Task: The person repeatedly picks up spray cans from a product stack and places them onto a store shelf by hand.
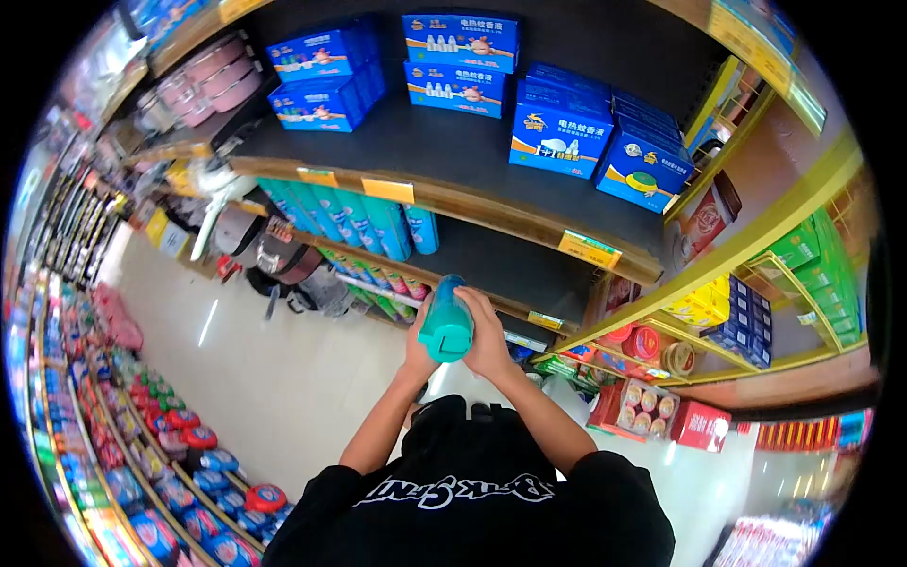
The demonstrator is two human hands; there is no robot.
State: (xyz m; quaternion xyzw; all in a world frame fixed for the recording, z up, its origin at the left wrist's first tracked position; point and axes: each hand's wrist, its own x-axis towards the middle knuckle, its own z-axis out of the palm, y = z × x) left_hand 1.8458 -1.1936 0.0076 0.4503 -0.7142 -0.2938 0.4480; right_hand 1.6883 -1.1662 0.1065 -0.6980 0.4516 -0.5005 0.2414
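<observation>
A teal spray can (447,326) is held out in front of my chest, its capped end turned toward me. My left hand (418,348) wraps round its left side, and my right hand (487,336) closes on the right side. The fingertips are partly hidden behind the can. Beyond my hands, a row of similar teal cans (385,227) stands on the lower shelf, with a bluer can (422,230) at its right end.
Blue boxes (559,128) are stacked on the dark upper shelf (416,156). Yellow-framed shelving (737,255) rises at right, with a red gift box (701,425) below it. Shelves of colourful packages (179,472) line the left. Pale floor (217,359) lies between.
</observation>
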